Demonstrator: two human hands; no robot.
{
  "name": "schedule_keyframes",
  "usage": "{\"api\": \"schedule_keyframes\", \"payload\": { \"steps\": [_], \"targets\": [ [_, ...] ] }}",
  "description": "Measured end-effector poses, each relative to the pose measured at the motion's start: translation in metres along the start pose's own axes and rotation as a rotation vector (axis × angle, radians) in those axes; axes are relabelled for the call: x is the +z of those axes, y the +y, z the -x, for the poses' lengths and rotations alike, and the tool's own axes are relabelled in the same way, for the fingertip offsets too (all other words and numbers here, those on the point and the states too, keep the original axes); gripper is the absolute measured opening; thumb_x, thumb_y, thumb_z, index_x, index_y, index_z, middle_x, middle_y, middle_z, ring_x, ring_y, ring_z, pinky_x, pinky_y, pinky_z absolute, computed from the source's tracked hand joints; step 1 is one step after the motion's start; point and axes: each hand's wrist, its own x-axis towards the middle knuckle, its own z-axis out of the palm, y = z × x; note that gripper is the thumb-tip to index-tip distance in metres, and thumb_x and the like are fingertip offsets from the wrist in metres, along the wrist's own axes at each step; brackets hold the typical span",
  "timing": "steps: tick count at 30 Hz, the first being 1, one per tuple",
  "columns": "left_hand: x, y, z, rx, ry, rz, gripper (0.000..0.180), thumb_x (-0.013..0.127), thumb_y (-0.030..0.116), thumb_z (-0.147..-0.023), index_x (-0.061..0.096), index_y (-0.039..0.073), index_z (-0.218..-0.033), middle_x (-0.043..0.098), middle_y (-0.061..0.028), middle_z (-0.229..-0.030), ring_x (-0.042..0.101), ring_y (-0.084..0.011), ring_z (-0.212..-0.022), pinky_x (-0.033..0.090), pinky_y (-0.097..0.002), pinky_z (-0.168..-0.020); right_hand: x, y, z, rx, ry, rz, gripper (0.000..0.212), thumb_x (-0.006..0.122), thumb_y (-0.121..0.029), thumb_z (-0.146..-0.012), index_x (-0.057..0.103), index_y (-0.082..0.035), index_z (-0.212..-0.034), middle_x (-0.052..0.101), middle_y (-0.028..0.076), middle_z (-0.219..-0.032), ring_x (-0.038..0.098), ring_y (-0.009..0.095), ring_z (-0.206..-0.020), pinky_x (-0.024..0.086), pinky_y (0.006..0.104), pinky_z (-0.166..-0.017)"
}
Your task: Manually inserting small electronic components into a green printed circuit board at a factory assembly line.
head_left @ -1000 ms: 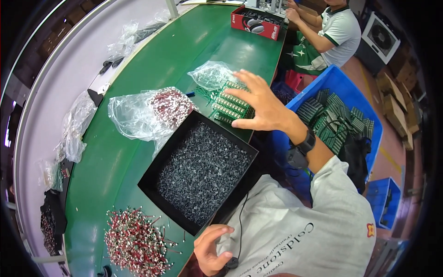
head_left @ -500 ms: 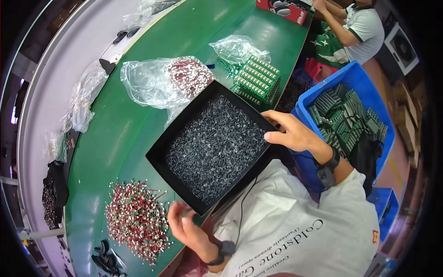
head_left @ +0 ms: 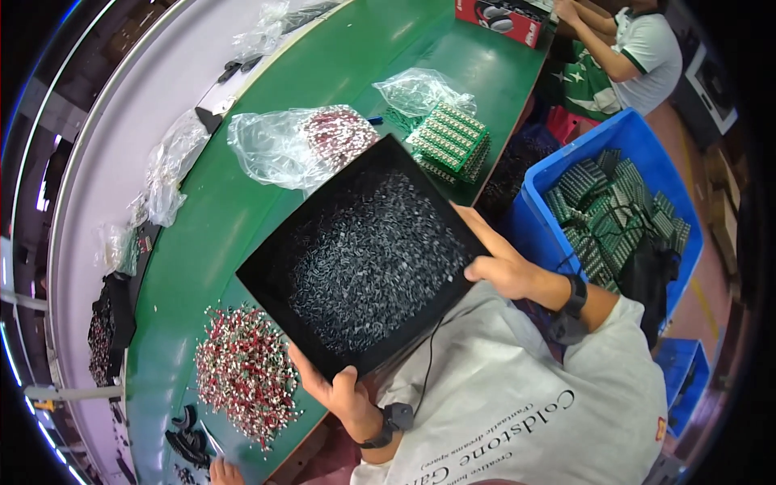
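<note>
A black open box (head_left: 311, 210) is tilted in front of my body, gripped between my two hands. Many small dark grey parts (head_left: 376, 263) lie loose in it, partly smeared by motion; their kind is too small to tell. My left hand (head_left: 339, 398) holds the near left corner, thumb at the rim and fingers against the outer side. On the opposite side my right hand (head_left: 509, 267) clasps the right wall, its thumb over the edge and the other fingers partly hidden. A heap of red, white and dark wired parts (head_left: 246, 376) lies left of my left hand.
Green circuit boards (head_left: 449, 141) are stacked beyond the box, beside a clear bag (head_left: 283, 145) of wired parts. A blue bin (head_left: 533, 194) with boards stands right. Another person's hand (head_left: 225, 471) shows near black curved pieces (head_left: 186, 440); a co-worker (head_left: 647, 61) sits far right.
My left hand has come up to the box's near corner and taken hold of it. The box has shifted slightly left, and its parts have slid about. Another person's hand has appeared at the lower edge.
</note>
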Motion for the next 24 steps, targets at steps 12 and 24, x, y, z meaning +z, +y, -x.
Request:
{"api": "schedule_keyframes", "payload": {
  "steps": [12,24],
  "targets": [
    [0.029,0.098,0.004,-0.319,0.195,0.052,0.088,0.048,0.006,-0.063,0.031,-0.009,-0.148,0.044,-0.0157,-0.143,0.047,-0.0248,-0.127,0.036,-0.0306,-0.107,0.016,-0.062,-0.014,0.159,0.005,-0.283,0.100,0.046,-0.006,-0.059,0.019,0.003,-0.155,0.032,0.012,-0.156,0.034,0.015,-0.139,0.026,0.0245,-0.112],
    [0.000,0.049,0.006,-0.122,-0.064,0.176,0.086,0.051,0.009,-0.062,0.037,-0.008,-0.145,0.050,-0.0136,-0.136,0.053,-0.0223,-0.116,0.040,-0.0272,-0.099,0.011,-0.056,0.009,0.142,0.097,-0.343,0.093,0.048,-0.006,-0.064,0.023,0.004,-0.153,0.035,0.013,-0.154,0.032,0.019,-0.142,0.023,0.0267,-0.114]
  ]
}}
